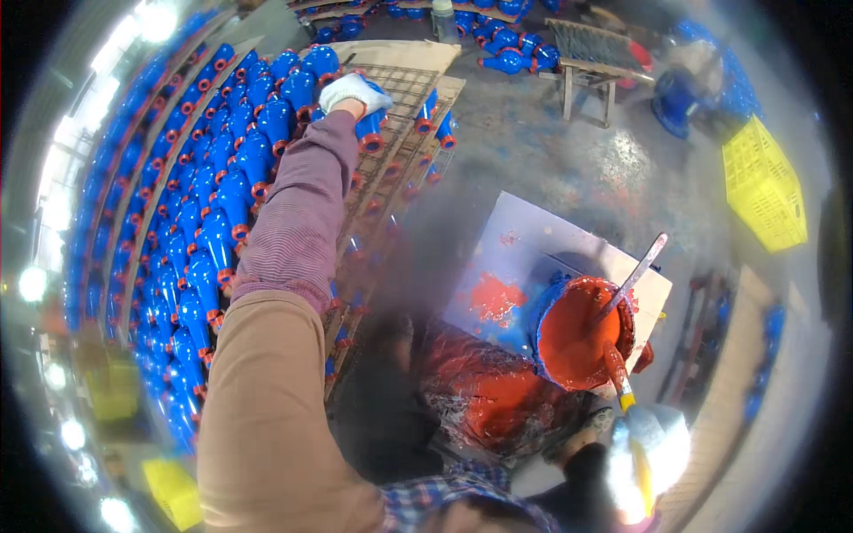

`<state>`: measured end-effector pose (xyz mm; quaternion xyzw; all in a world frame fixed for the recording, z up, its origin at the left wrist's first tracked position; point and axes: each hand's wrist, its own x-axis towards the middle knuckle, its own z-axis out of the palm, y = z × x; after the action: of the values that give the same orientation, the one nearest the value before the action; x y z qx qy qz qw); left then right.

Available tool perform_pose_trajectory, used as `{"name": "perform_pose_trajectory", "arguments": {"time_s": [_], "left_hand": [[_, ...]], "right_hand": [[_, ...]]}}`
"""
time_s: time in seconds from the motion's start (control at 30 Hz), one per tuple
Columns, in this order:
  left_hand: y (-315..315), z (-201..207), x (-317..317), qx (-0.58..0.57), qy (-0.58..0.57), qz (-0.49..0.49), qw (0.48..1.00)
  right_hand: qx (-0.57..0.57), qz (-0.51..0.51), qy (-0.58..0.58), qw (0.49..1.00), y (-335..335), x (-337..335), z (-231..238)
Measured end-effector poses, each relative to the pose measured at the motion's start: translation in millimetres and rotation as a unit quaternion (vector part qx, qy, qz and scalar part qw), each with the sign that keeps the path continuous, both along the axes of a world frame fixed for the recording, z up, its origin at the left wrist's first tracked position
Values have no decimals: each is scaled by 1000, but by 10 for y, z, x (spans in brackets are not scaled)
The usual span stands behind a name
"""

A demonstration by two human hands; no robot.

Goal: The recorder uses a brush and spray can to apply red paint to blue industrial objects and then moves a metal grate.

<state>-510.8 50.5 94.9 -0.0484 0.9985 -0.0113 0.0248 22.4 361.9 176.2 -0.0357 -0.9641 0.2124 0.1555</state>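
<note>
My left arm stretches up and away. Its white-gloved left hand is closed round a glossy blue pipe fitting with a red rim, at the edge of a wire rack. At the lower right, my gloved right hand grips a paintbrush with a yellow handle. The red-coated brush end rests at the near rim of a bucket of red paint. A stirring stick leans out of that bucket. Glare washes out part of the right glove.
Rows of blue fittings with red ends fill the racks to the left. The bucket stands on a paint-stained board. Red-smeared plastic lies nearer me. A wooden stool and yellow crate stand to the right.
</note>
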Motion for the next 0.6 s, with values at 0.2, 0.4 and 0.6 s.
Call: {"name": "perform_pose_trajectory", "arguments": {"time_s": [0.2,0.4,0.6], "left_hand": [[-154,-119,-48,-13,2,-25,1000],[-473,-329,-138,-26,20,-294,955],[-444,-383,963,42,337,-408,847]], "right_hand": [[-32,46,29,998,124,-34,-7],[19,67,211,975,189,-320,-64],[29,-38,150,987,663,268,-59]]}}
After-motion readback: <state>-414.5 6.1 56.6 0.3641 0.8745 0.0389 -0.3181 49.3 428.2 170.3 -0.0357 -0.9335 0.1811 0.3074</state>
